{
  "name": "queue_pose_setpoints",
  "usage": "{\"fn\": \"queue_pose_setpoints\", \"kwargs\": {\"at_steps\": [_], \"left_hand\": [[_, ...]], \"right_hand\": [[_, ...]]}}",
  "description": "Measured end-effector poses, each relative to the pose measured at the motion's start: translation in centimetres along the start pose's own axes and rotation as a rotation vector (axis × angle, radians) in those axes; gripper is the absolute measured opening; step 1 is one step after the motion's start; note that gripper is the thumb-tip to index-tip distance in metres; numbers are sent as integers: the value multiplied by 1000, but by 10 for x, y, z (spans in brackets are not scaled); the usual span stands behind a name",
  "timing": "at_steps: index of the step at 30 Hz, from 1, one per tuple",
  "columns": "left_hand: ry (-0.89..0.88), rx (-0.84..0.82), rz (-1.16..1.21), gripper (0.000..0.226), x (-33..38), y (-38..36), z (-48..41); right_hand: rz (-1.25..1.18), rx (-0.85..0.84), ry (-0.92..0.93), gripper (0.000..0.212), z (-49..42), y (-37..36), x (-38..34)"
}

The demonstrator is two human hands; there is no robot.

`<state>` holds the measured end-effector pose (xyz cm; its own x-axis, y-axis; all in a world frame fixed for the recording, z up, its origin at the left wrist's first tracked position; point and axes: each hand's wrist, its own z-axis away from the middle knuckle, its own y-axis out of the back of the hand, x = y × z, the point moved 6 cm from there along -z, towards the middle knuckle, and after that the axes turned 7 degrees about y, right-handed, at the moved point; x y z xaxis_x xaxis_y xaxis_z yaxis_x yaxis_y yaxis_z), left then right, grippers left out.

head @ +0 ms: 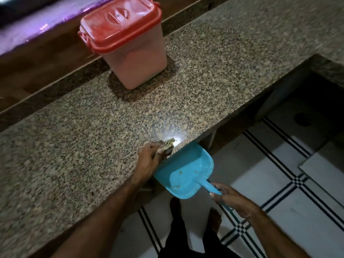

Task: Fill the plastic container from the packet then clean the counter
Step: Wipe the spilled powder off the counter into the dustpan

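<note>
We are sweeping the front edge of the speckled stone surface (93, 146). We judge that it is going best with short strokes drawn straight toward the lip and the pan mouth tucked tight beneath, so nothing is dropping to the tiled floor (279, 183). The plastic container (137, 66) is standing well back by the wall ledge with its red lid (121, 23) sitting on top. Its cloudy walls are showing something pale inside, but we cannot tell how full it is. The blue dustpan (186, 175) is hanging just under the lip. Our right hand (232, 200) is gripping the pan's handle, fingers curled round it. Our left hand (149, 161) is clutching a small bristly brush (167, 148) right at the edge. Only a few yellowish crumbs (178, 172) are lying in the pan.
</note>
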<state>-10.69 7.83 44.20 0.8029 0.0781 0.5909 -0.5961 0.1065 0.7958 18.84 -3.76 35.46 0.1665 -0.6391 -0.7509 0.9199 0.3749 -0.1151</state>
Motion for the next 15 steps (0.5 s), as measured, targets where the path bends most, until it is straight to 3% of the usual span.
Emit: {"fn": "queue_pose_setpoints", "kwargs": {"at_steps": [3, 7, 11, 15], "left_hand": [[76, 7, -78, 39, 5, -1, 5], [-108, 38, -200, 26, 29, 2, 7], [-85, 50, -309, 17, 27, -6, 6], [-19, 29, -256, 19, 27, -4, 0]], "right_hand": [[57, -46, 18, 30, -1, 1, -4], [90, -78, 18, 30, -7, -2, -5], [82, -116, 37, 27, -17, -16, -14], [94, -122, 43, 25, -27, -30, -18]]}}
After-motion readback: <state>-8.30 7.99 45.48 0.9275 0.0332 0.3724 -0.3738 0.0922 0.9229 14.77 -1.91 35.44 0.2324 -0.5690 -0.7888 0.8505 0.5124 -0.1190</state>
